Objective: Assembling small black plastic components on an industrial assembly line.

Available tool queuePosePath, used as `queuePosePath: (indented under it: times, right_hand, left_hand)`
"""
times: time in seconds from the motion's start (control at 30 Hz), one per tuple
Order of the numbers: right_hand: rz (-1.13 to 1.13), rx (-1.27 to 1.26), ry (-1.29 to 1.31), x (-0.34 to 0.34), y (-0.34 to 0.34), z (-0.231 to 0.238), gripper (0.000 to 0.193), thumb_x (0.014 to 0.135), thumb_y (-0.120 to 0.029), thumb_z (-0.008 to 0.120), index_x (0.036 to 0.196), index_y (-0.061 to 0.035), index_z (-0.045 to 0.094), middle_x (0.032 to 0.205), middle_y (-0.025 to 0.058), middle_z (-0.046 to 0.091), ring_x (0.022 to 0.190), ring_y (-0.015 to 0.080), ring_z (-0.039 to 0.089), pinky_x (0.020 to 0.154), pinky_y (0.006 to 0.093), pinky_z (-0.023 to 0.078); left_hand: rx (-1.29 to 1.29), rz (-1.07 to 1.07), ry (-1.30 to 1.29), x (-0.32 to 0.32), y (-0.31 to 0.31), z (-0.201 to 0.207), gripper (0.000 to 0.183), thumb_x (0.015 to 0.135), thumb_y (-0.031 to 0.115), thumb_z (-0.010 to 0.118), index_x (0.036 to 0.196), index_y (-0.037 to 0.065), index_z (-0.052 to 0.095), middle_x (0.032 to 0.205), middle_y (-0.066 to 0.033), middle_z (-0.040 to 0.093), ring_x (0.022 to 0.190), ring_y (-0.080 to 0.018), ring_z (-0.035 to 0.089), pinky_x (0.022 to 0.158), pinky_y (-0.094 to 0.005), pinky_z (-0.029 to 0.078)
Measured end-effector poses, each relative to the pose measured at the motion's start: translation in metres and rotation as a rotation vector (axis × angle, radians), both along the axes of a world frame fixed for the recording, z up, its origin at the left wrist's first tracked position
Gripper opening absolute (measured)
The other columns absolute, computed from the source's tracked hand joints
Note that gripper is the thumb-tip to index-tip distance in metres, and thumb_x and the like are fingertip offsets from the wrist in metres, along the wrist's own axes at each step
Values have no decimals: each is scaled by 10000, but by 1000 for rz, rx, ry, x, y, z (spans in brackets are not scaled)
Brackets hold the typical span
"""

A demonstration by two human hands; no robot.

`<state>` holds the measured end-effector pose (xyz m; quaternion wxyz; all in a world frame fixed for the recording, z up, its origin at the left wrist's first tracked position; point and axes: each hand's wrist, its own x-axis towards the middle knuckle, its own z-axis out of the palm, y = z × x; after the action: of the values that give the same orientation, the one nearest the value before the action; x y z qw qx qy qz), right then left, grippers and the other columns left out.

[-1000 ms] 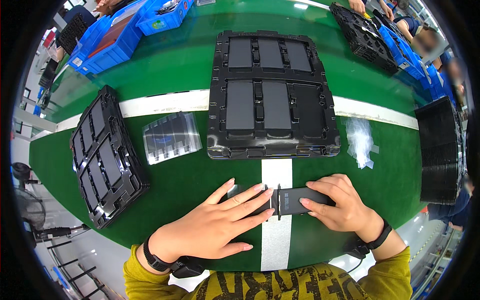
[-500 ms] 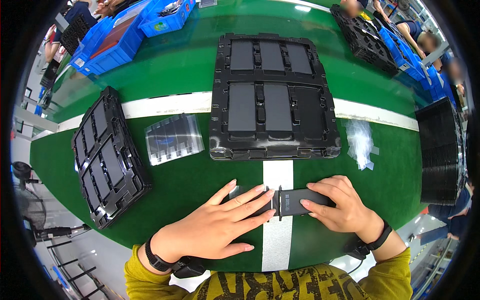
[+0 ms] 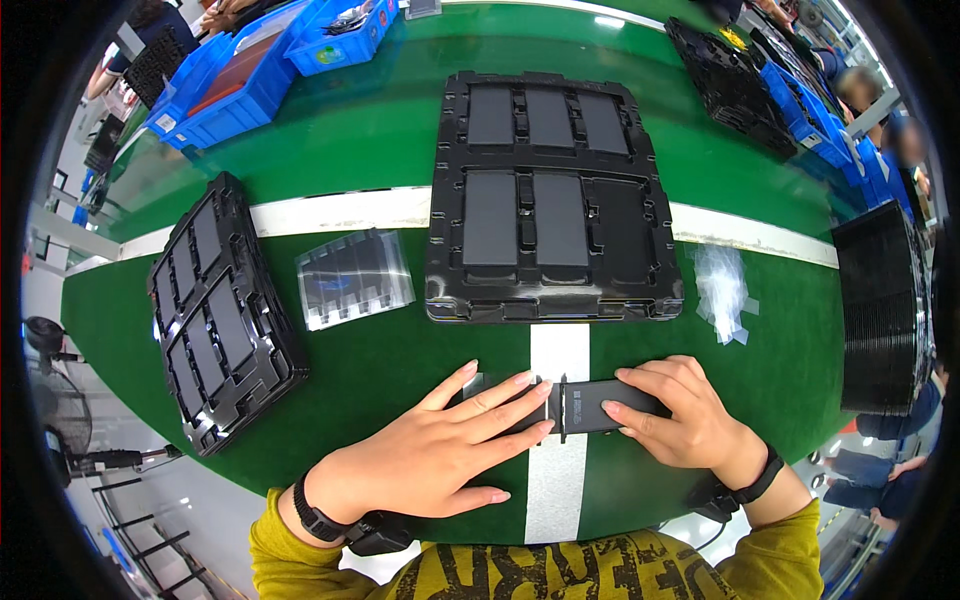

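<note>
A flat black battery (image 3: 588,408) with small pale print lies on the green table, crossing the white strip in front of me. My right hand (image 3: 690,408) grips its right end between thumb and fingers. Flat across a dark piece on the left lies my left hand (image 3: 430,440), its fingers stretched out and spread. That piece shows only in part beneath the fingers, with a bit of clear film (image 3: 480,382) at its far edge. Dark narrow tabs (image 3: 563,408) stand out between the two hands. Beyond them sits a black tray (image 3: 555,308) holding several grey slabs, its near right pocket without one.
Left, a tilted stack of black trays (image 3: 262,375) holds more slabs. Clear film strips (image 3: 354,280) lie beside it; a pile of clear film pieces (image 3: 722,290) lies right of the middle tray. Black trays (image 3: 882,310) are stacked far right. Blue bins (image 3: 235,105) stand at the back.
The whole view has shifted very slightly. Both hands and the battery keep almost the same place and hold.
</note>
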<state>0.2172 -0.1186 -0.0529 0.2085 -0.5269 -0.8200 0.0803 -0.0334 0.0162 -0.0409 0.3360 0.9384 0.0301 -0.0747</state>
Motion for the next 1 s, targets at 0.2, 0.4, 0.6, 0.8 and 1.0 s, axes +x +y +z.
queuePosePath:
  times: [0.2, 0.4, 0.6, 0.8, 1.0]
  right_hand:
    - [9, 15, -42, -1, -1, 2, 355, 657, -113, 688, 1009, -96, 643, 1057, 118, 539, 922, 251, 534, 745, 349, 414]
    - [25, 37, -73, -2, -5, 3, 411, 670, -119, 685, 1073, -101, 606, 1069, 124, 530, 931, 265, 529, 749, 360, 418]
    - [16, 45, -8, -3, -5, 2, 411, 681, -129, 688, 1081, -106, 599, 1070, 126, 530, 933, 270, 525, 761, 365, 419]
    - [16, 73, 1, -1, -4, 1, 402, 671, -117, 695, 1064, -102, 611, 1076, 122, 533, 937, 270, 522, 770, 368, 416]
    - [40, 60, 14, 3, -3, 7, 397, 687, -103, 686, 1075, -78, 602, 1067, 129, 540, 941, 279, 525, 792, 368, 423]
  left_hand:
    - [-1, 19, -27, -1, -2, 0, 564, 813, 370, 572, 1294, 117, 420, 1434, -92, 237, 1336, -233, 196, 1053, -506, 107]
    - [118, 177, -262, 7, -6, -5, 521, 742, 291, 668, 1189, 82, 502, 1242, -82, 464, 1090, -238, 457, 910, -424, 295]
    - [126, 212, -381, 24, -13, -15, 381, 696, 247, 711, 982, 62, 540, 933, -83, 486, 863, -231, 480, 769, -354, 360]
    - [201, 54, -392, 26, -8, -26, 209, 748, 136, 656, 871, 57, 506, 850, -79, 474, 780, -230, 494, 702, -334, 385]
    - [-354, 502, -501, 23, -3, -29, 55, 847, 14, 478, 807, 32, 445, 828, -70, 480, 708, -172, 480, 645, -271, 404]
